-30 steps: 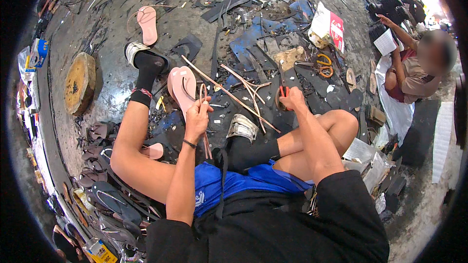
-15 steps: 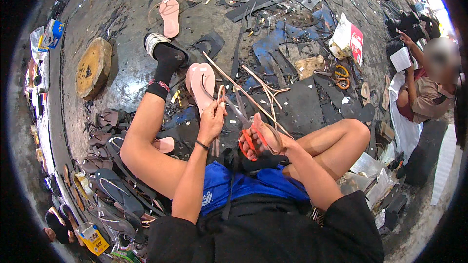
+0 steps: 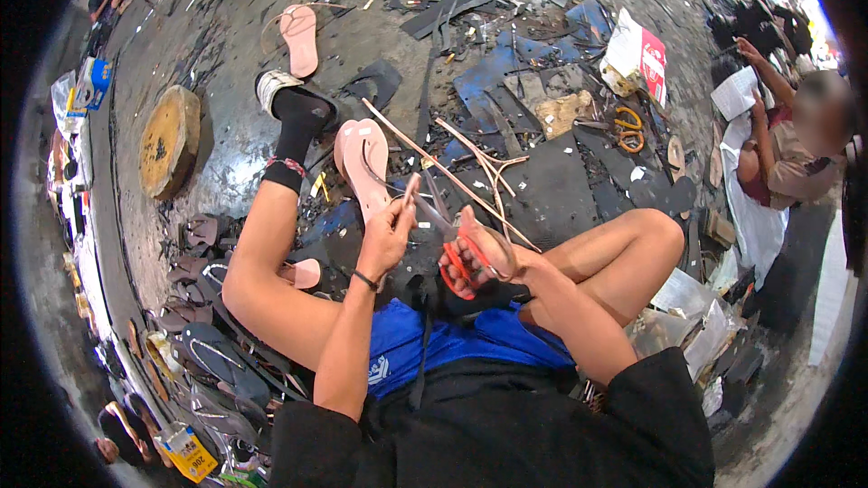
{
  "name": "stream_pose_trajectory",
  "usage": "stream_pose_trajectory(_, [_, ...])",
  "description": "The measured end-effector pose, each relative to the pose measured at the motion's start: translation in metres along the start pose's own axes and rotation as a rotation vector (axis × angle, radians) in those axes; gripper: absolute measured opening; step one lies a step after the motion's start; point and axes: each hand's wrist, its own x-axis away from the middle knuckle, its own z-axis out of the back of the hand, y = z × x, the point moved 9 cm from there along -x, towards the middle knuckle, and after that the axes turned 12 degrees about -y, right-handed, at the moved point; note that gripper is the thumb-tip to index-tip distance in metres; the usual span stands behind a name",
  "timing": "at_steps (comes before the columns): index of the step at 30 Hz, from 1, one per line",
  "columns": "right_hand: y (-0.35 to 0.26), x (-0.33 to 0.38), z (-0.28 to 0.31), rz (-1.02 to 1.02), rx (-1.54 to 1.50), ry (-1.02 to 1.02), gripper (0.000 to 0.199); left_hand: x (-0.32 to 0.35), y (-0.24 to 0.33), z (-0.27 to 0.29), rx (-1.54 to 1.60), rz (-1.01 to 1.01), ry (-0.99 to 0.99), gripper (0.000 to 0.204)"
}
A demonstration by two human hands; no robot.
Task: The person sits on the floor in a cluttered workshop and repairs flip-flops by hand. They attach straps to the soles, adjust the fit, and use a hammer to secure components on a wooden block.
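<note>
Far left: blue-and-yellow cardboard box (image 3: 94, 83) by the wall edge, yellow-and-white box (image 3: 190, 455) lower down. Next, thick round yellowish-brown block (image 3: 169, 143) on the grey floor, and a heap of dark thong sandals (image 3: 221, 357) just beside the person's left leg.

Lone pale-pink flat sole with a thin strap (image 3: 299, 43) lies beyond the left foot, which wears a black sock and a white-banded slide (image 3: 274, 90). Right of that foot: overlapping pale-pink soles (image 3: 369, 172), flat, just beyond the left hand (image 3: 384, 239).

Left hand is closed on a narrow pale-pink strap (image 3: 413, 188), its end sticking up past the fingers. Right hand (image 3: 485, 258) grips red-handled metal scissors (image 3: 457, 267), fingers in the loops — blades spread, pointing at the strap end. Can't tell if they touch it.

Beyond the right hand: loose long pink strips (image 3: 493, 176), some forked, over a black flat sheet (image 3: 553, 183). Further right, yellow-handled shears (image 3: 628, 131) on dark scraps, red-and-white bag (image 3: 637, 54) farther out.

Far right: a seated co-worker (image 3: 805, 154) holding a white paper sheet (image 3: 734, 95), one arm stretched toward a black pile (image 3: 764, 36).
</note>
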Motion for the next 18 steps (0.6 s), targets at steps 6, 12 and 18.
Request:
stream_pose_trajectory(6, [-0.012,-0.01,0.005,0.152,-0.111,0.078,0.109,0.015,0.028,-0.007,-0.229,-0.192,0.005,0.027])
stream_pose_trajectory(12, [-0.023,0.012,0.064,0.214,0.106,0.479,0.09,0.001,0.019,0.0,-0.276,-0.179,0.081,0.027])
stream_pose_trajectory(18, [-0.081,0.104,0.173,-0.195,1.291,1.564,0.052,-0.03,-0.017,0.005,-0.056,0.13,0.141,0.027])
